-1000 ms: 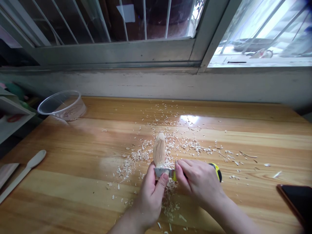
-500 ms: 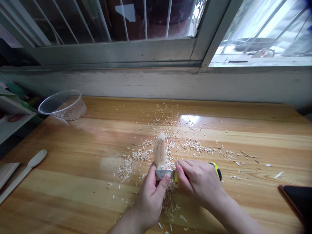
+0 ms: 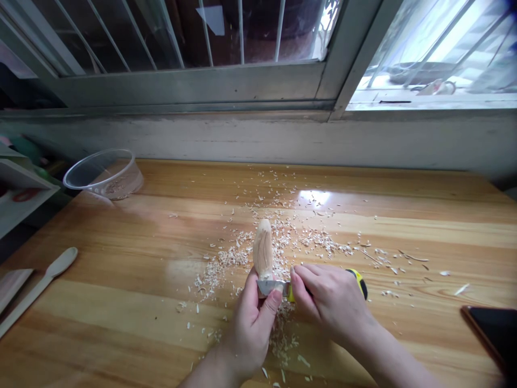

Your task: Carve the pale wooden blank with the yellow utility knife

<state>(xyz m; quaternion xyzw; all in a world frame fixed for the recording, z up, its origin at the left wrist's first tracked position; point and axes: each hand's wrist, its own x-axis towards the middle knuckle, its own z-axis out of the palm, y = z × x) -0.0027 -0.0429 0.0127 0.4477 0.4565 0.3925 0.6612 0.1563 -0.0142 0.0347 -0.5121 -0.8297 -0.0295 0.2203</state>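
Left hand gripping the lower end of a carved wooden piece that points forward beyond it, right hand closed around a yellow-and-black knife, blade crossing the wood, both forearms angled inward, shavings scattered on the table

Knife crosses workpiece mid-frame, shavings on the bench around; tub at left, spoon lower left, phone lower right.

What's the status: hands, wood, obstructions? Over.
Left hand gripping carved wood. Right hand holding knife across it. Shavings scattered around, not blocking knife.
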